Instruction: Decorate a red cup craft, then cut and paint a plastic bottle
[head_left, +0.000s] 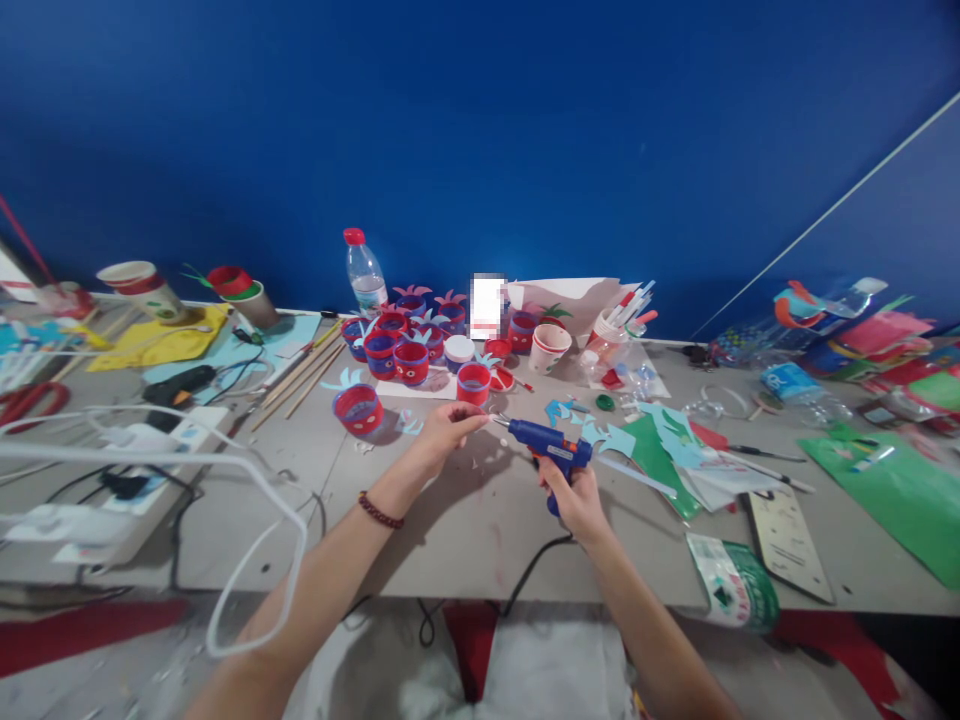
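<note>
A blue glue gun [546, 440] is gripped in my right hand [574, 493], its nozzle pointing left. Close to the nozzle tip is my left hand [450, 430], its fingertips pinched together; whatever they hold is too small to make out. Just behind my left hand stands a red and blue paper ring [473, 383]. Another ring with a light blue leafy top [358, 408] sits to the left, apart from the hand. Several similar rings [411, 362] are grouped farther back, around a white round lid [459, 350].
A white power strip [150, 480] with looping cables lies at left, near wooden sticks [300, 370]. A bottle [365, 275] and paper cups [550, 347] stand behind. Paper scraps, green sheets [885, 490] and a green-white packet [731, 580] lie at right.
</note>
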